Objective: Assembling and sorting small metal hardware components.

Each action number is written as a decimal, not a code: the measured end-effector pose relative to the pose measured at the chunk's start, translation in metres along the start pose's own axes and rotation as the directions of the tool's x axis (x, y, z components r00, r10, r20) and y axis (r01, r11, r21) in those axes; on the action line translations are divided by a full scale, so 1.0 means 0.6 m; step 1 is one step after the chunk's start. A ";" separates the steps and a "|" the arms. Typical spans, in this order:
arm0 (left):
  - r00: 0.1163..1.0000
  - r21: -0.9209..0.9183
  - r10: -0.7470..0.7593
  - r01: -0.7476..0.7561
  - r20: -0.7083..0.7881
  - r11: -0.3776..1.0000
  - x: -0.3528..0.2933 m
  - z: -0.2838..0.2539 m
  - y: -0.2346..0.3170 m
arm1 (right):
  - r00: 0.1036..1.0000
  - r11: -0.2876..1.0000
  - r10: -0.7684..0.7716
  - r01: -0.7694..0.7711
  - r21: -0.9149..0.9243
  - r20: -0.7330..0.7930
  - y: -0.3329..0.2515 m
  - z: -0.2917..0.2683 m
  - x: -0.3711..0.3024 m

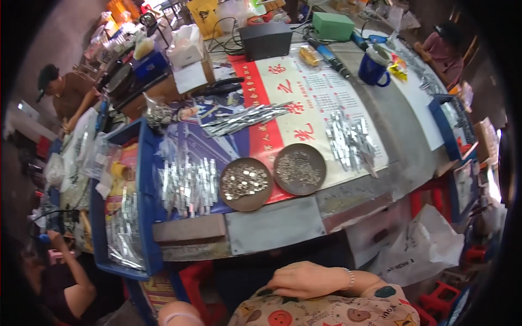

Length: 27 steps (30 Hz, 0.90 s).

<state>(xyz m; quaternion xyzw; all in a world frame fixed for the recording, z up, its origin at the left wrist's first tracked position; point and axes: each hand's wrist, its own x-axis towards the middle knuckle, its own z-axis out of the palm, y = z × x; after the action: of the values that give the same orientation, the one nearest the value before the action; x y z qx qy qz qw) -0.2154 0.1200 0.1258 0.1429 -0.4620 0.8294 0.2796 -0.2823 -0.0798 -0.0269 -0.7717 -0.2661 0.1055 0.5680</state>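
Observation:
My right hand [304, 280] lies palm down on patterned cloth [326, 312] in my lap, below the bench's front edge. It holds nothing, and a beaded bracelet [350, 278] circles the wrist. My left hand is out of view. Nearest on the bench above stand two round brown dishes [246, 183] [299, 169], each filled with small metal pieces. Piles of silver metal strips [187, 185] [348, 140] [244, 117] lie left, right and behind the dishes on a red and white printed sheet [272, 100].
A blue tray [142, 179] with more strips borders the bench's left side. At the back stand a blue mug [374, 68], a green box [333, 25] and a black box [266, 39]. A white bag [424, 247] hangs right. Other people sit at left [68, 92], lower left [65, 280] and upper right [443, 51].

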 end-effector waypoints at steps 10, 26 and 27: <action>-0.501 0.568 -0.338 0.812 0.796 0.135 -0.307 0.029 -0.004 | 0.683 0.952 -0.146 -0.100 -0.290 -0.715 0.059 -0.093 -0.065; -0.463 0.499 -0.211 0.689 0.861 0.526 -0.657 0.160 0.136 | 0.623 0.901 -0.357 0.035 -0.432 -0.695 0.113 -0.089 -0.045; -0.455 0.480 -0.191 0.691 0.870 0.540 -0.659 0.157 0.135 | 0.625 0.903 -0.357 0.041 -0.427 -0.694 0.113 -0.089 -0.043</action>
<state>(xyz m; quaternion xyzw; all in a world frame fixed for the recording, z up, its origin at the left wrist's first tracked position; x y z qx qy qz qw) 0.0519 -0.1249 -0.0757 0.8312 -0.5097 0.1004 0.1983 -0.2593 -0.1519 -0.0760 -0.8015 -0.1041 -0.3438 0.4781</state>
